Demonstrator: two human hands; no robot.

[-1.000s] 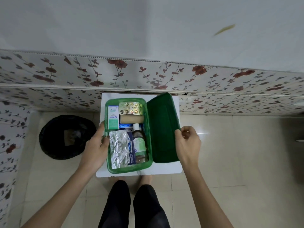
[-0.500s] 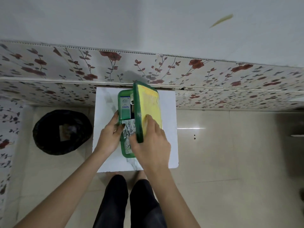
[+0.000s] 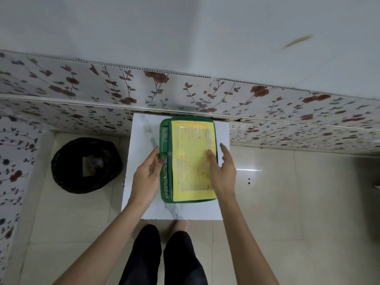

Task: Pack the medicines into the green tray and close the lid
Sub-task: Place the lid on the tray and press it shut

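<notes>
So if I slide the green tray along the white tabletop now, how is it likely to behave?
The green tray will probably slide easily, since the white tabletop looks smooth. It seems unlikely to tip, being low and flat. The lid may lift, because a strip of contents shows along its left edge, so it looks not fully shut.

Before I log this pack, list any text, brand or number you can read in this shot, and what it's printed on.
Nothing can be quoted.
Yellow label on the green lid: rows of red or orange print, too blurred to read.
White and teal medicine box showing in the gap at the tray's left edge: printing too small and mostly hidden.
Foil blister strip in the same gap: no legible marks.
</notes>
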